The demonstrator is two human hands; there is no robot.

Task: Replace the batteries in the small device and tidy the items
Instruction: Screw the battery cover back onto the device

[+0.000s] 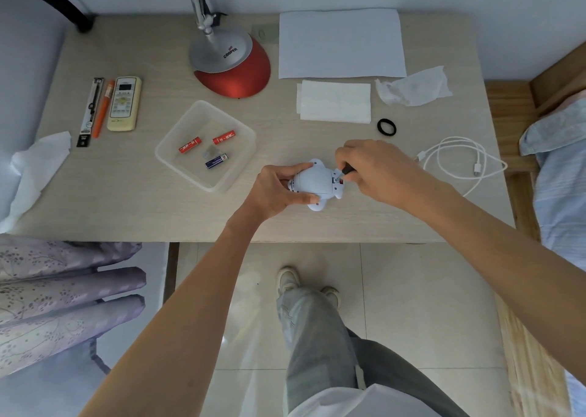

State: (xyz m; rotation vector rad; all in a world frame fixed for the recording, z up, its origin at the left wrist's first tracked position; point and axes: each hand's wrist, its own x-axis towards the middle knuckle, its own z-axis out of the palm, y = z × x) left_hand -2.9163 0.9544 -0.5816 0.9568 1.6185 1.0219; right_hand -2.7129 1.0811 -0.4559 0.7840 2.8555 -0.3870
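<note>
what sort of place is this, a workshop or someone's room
Most likely a bedroom or dorm room, not a workshop: a small desk with a desk lamp stands between a wooden bed frame with a pillow on the right and folded floral bedding on the left.

Place: pretty sure it's a bedroom, kind of a small dorm-style room
Beds: wooden bed frame (510, 115) sits right at the desk's right end, with a pillow (551, 131) on it; flowery purple bedding (63, 296) is on the left side too
Desk: plain light wood-look desk (126, 201) pushed against the wall, with a red-based lamp (231, 64) on it
Everyday stuff: air-con remote (124, 103), a couple of pens (103, 109), white charging cable (456, 159), black hair tie (387, 127), tissues (336, 101)
Floor: pale glossy tiles (412, 305), the usual home kind
</note>
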